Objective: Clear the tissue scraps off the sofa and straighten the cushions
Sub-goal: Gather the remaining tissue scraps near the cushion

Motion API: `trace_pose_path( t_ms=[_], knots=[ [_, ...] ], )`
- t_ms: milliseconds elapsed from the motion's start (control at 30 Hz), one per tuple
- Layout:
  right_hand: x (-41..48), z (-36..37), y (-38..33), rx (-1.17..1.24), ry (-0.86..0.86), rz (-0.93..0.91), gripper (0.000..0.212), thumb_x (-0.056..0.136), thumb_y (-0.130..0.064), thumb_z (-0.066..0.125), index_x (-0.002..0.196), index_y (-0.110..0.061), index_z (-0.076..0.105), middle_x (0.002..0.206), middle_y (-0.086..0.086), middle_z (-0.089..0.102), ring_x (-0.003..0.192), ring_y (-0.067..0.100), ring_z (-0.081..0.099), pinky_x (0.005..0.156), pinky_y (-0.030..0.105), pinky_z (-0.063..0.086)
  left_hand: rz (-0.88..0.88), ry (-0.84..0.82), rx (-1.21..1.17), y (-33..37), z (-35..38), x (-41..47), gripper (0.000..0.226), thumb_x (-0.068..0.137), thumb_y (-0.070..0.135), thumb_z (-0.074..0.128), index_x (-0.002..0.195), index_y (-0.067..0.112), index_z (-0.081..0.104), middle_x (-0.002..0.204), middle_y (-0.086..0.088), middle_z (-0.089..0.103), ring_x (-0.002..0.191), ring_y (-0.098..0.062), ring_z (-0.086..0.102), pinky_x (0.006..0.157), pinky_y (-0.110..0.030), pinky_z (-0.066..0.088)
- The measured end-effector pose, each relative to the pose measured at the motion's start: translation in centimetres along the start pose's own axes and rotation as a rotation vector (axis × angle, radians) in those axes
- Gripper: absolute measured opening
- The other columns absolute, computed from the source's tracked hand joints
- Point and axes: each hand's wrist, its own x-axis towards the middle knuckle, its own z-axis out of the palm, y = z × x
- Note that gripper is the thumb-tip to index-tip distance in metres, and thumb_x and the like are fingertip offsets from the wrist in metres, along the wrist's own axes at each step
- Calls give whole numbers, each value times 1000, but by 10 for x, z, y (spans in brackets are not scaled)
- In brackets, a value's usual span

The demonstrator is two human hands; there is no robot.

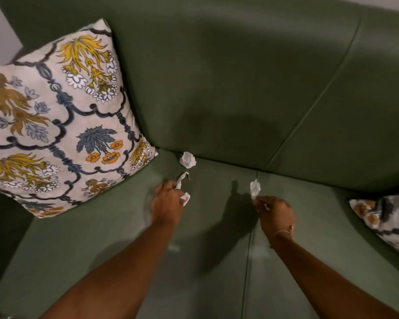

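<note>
tissue scraps are gripped in both hands above the green sofa seat: a twisted strip is pinched by the left hand, a crumpled piece by the right hand. a crumpled ball lies by the backrest crease. a floral cushion is propped in the left corner, a second cushion at the right edge.

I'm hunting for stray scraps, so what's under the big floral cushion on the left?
Nothing shows there: the floral cushion leans on the sofa corner, hiding the seat beneath. The only loose scrap in view, a crumpled tissue, lies beside its lower corner.
</note>
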Motion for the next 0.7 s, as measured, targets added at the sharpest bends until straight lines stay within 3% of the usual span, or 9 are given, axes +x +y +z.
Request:
trace_pose_path(
  t_ms=[100,267,367,467,567,700],
  knots=[
    [6,15,-42,-10,-21,-106,13,90,-31,62,100,-32,69,102,-3,68,88,12,57,77,27,48,24,-12,66,-2,3,3,24,87,31,58,93,14,74,101,-8,66,95,-29,61,72,-39,47],
    [22,42,-112,-130,-87,-442,6,84,-31,68,88,-29,72,103,-4,68,100,20,57,74,32,50,-148,62,-192,-43,-11,-15,30,85,39,60,75,13,73,82,-16,68,75,-41,63,59,-38,42],
    [30,69,-148,-176,-174,-572,9,83,-30,67,89,-25,72,116,1,64,106,25,57,81,34,53,-199,90,-329,-82,-25,-35,34,85,42,56,64,19,70,66,2,62,62,-24,59,56,-30,42],
    [37,99,-170,-227,-194,-525,21,87,-25,65,105,-15,70,127,14,57,111,36,55,91,40,51,-203,177,-361,-115,-34,-57,27,83,36,58,67,20,74,68,7,66,59,-16,59,58,-27,45],
    [44,122,-177,-386,-162,-547,32,92,-23,57,121,-10,60,121,18,59,109,39,53,87,44,52,-240,232,-283,-148,-33,-75,11,81,25,67,78,21,77,73,-3,73,57,-18,60,58,-27,47],
    [52,132,-182,-377,-136,-481,25,92,-24,53,108,-11,68,109,19,69,102,38,61,85,39,53,-307,239,-265,-182,-29,-93,11,79,19,69,85,21,78,84,-5,76,68,-23,67,62,-25,43]
  ],
)
